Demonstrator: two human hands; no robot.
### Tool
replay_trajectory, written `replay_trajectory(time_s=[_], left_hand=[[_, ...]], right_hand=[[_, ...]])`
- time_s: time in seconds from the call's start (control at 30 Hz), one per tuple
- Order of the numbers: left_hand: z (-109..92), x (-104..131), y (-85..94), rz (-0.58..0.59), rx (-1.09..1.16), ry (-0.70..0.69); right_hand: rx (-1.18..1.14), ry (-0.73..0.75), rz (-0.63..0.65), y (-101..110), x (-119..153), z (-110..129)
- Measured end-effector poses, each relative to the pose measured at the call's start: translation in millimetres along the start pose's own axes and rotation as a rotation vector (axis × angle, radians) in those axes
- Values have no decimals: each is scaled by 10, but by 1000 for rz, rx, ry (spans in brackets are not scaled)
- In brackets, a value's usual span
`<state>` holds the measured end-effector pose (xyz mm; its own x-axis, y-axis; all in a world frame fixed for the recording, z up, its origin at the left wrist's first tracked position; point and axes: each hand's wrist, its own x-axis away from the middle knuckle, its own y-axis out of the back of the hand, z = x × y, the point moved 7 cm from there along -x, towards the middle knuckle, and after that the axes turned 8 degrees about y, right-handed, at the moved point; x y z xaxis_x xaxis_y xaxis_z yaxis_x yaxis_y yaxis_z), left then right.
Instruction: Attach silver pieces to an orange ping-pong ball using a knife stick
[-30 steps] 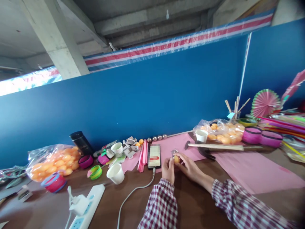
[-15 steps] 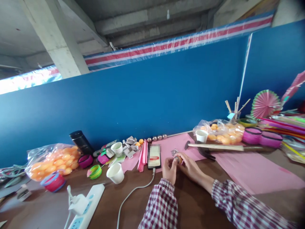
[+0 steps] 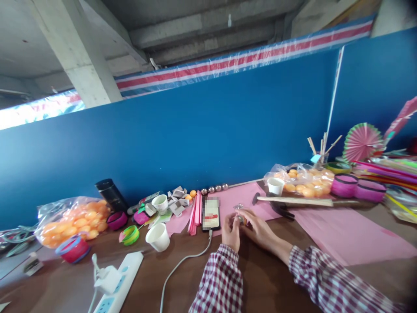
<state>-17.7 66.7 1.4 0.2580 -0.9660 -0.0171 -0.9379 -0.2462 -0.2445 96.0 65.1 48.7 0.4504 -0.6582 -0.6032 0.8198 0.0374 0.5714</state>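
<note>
A small round orange thing with a silvery top (image 3: pixel 240 219) sits between my two hands, mostly covered by fingers. My left hand (image 3: pixel 231 234) is closed on its left side, thumb and fingers curled against it. From the right, my right hand (image 3: pixel 259 229) reaches over it with bent fingers pressed to it. Just beyond the fingertips lies a little heap of shiny silver bits (image 3: pixel 239 206) on pink paper (image 3: pixel 244 194). A phone (image 3: pixel 211 214) with a cable plugged in lies left of my hands.
A hammer (image 3: pixel 293 200) lies to the right, near bagged orange balls (image 3: pixel 312 182). Steel balls (image 3: pixel 211 189) line the blue panel. Paper cups (image 3: pixel 157 237), a power strip (image 3: pixel 121 278) and another bag of orange balls (image 3: pixel 76 219) stand left. A white cable (image 3: pixel 182 259) crosses the table.
My fingers have shifted slightly around the small round thing, and my right fingers now cover more of its top. Everything else stays where it was.
</note>
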Motion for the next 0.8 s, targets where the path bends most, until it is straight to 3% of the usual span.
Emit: replay_trajectory(time_s=[0.17, 0.33, 0.8], left_hand=[[20, 3, 20, -16, 15, 43], [-40, 41, -39, 43, -79, 38], [28, 11, -12, 16, 69, 59]], right_hand=[[-19, -47, 6, -8, 14, -26], [-30, -76, 19, 8, 20, -30], [-30, 6, 17, 0, 0, 27]])
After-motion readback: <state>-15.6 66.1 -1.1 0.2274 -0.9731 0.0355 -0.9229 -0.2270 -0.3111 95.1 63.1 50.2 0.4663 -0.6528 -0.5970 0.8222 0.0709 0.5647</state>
